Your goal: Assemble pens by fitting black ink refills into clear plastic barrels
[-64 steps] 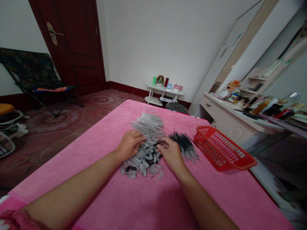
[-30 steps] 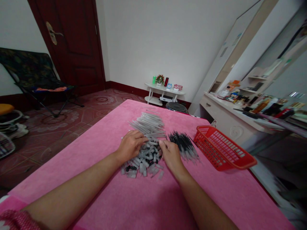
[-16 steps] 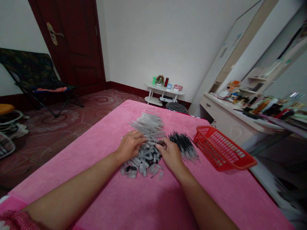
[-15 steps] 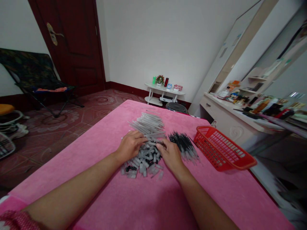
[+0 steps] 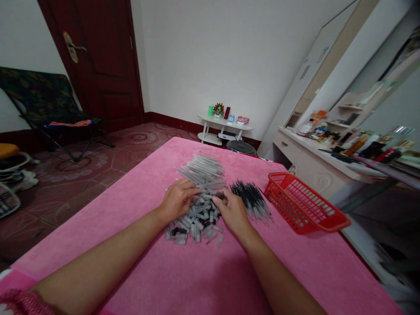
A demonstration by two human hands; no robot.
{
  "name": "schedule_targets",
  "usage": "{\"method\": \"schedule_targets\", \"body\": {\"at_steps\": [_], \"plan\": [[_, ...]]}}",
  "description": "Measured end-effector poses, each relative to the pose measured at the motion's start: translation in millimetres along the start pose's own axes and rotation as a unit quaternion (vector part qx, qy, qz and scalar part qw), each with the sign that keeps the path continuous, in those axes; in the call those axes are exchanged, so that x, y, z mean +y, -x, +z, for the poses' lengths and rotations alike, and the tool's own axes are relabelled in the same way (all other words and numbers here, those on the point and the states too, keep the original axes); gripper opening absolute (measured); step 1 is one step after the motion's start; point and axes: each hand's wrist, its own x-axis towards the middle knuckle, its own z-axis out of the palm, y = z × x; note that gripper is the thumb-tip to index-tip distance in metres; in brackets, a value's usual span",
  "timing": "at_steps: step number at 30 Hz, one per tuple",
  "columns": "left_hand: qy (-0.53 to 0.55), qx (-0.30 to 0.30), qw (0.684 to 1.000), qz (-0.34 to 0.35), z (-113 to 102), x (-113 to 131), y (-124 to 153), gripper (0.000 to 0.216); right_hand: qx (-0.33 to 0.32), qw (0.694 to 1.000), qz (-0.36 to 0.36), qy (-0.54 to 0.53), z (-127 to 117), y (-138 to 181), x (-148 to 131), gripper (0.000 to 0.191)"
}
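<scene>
A heap of small grey and black pen caps (image 5: 197, 221) lies on the pink cloth (image 5: 197, 271). My left hand (image 5: 177, 200) rests on the heap's left side, fingers curled over the caps. On the right side my right hand (image 5: 231, 210) has its fingertips curled in among the caps. Whether either hand holds a cap is hidden. Just beyond the hands lies a pile of clear pen barrels (image 5: 203, 169), and to the right of them a pile of black refills (image 5: 252, 199).
An empty red plastic basket (image 5: 303, 203) sits at the table's right. Beyond it stands a white dresser (image 5: 315, 159) crowded with bottles. A small white side table (image 5: 223, 127), a dark door (image 5: 95, 61) and a folding chair (image 5: 49, 105) stand farther back.
Both hands have stayed on the cap heap. The right hand's fingers have shifted slightly among the caps; the piles and basket have not moved.
</scene>
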Motion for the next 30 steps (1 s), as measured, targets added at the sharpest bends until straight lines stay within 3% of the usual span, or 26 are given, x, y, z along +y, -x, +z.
{"method": "schedule_targets", "body": {"at_steps": [5, 9, 14, 18, 21, 23, 27, 30], "plan": [[0.003, -0.010, 1.000, 0.006, -0.1, 1.0, 0.4, 0.026, -0.020, 1.000, 0.016, -0.002, 0.4, -0.3, 0.1, 0.044], [-0.001, -0.001, 1.000, 0.007, 0.8, 0.5, 0.9, 0.024, 0.000, 1.000, 0.001, -0.007, 1.0, -1.6, 2.3, 0.027], [0.007, -0.004, 1.000, 0.010, -0.4, 1.6, 0.2, 0.024, -0.018, 1.000, 0.009, 0.006, 0.7, -1.0, 3.8, 0.041], [0.009, 0.005, 1.000, 0.006, 0.1, 0.9, 0.1, 0.022, -0.008, 1.000, -0.003, -0.017, -0.4, -1.0, 3.1, 0.030], [0.009, 0.001, 1.000, 0.006, 0.8, 0.5, 0.2, 0.022, -0.023, 0.998, 0.008, -0.060, 1.1, -1.4, 3.1, 0.036], [0.005, -0.004, 1.000, 0.010, 0.5, 0.9, 0.3, 0.023, -0.060, 0.987, 0.051, -0.139, 3.2, -1.6, 3.2, 0.043], [-0.005, -0.002, 1.000, 0.030, -1.0, 1.4, 1.0, 0.028, -0.142, 0.927, 0.154, -0.312, 5.8, -2.9, 2.7, 0.045], [0.029, 0.024, 0.999, 0.017, -0.8, -0.6, 2.0, 0.028, -0.132, 0.917, 0.173, -0.334, 3.2, -5.9, 5.1, 0.046]]}}
